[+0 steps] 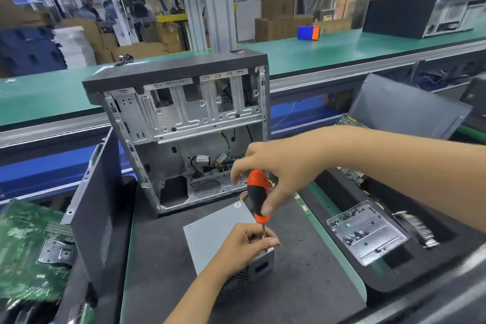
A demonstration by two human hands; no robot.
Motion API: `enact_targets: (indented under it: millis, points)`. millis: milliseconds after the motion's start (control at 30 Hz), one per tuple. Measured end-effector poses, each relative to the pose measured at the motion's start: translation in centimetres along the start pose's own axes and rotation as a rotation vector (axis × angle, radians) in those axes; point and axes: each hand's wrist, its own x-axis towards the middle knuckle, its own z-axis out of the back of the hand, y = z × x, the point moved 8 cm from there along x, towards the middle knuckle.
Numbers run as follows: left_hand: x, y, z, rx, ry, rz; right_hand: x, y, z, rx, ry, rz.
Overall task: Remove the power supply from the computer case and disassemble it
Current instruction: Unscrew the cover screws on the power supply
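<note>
The grey power supply (218, 226) lies on the dark mat in front of the open computer case (184, 123), its coloured wires trailing back toward the case. My right hand (278, 166) grips the orange and black handle of a screwdriver (258, 194) that stands nearly upright over the supply's near right corner. My left hand (244, 247) rests on the supply and pinches the screwdriver's metal shaft near the tip. The tip itself is hidden behind my left fingers.
A metal tray (368, 234) with several loose screws sits at the right. A green circuit board (29, 252) lies at the left, beside a leaning dark side panel (97, 205). Another panel (405, 108) leans at the right. A second case (420, 13) stands on the far green conveyor.
</note>
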Motion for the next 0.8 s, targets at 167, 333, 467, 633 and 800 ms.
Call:
enact_targets:
  millis: [167, 333, 467, 633, 800]
  points:
    - [0.0, -1.2, 0.2, 0.015, -0.018, -0.015, 1.1, -0.6, 0.0, -0.242, -0.172, -0.226]
    - [0.5, -3.0, 0.0, -0.068, -0.021, -0.048, 0.4, -0.7, -0.8, -0.073, 0.151, -0.067]
    - [0.7, -3.4, -0.1, -0.070, 0.004, -0.061, 0.3, -1.5, -0.1, -0.076, 0.019, -0.200]
    - [0.7, -3.3, 0.0, -0.087, -0.013, -0.046, 0.6, -0.8, -1.0, -0.385, -0.061, -0.241]
    - [0.7, -4.3, 0.4, -0.119, -0.070, -0.071, -0.2, -0.4, -1.2, -0.156, 0.053, -0.054]
